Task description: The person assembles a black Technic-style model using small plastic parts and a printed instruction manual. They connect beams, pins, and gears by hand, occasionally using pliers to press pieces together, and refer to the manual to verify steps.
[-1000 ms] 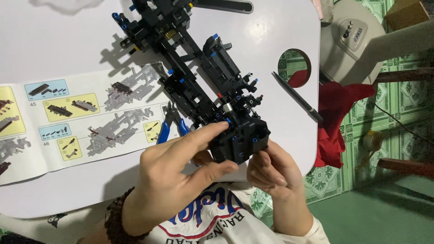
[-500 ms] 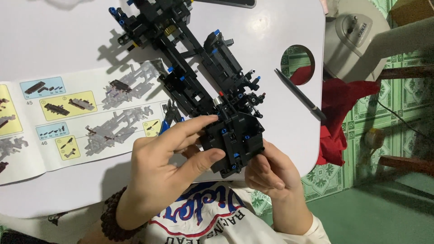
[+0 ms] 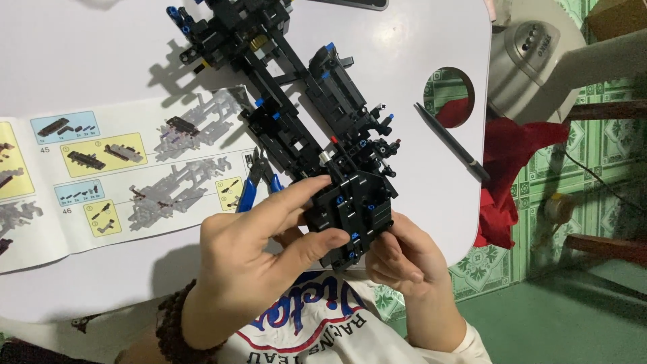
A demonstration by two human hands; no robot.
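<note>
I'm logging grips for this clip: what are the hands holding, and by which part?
Both hold the black brick model by its near end: left hand fingers across the top, right hand under that end's right edge.

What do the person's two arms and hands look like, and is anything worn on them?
Both hands are bare: no gloves and no rings can be seen. The left hand has a bracelet of dark round beads around its wrist. The right hand has nothing on its wrist; lower on that forearm, a pale sleeve edge shows at the frame's bottom. The fingernails are short and unpainted.
</note>
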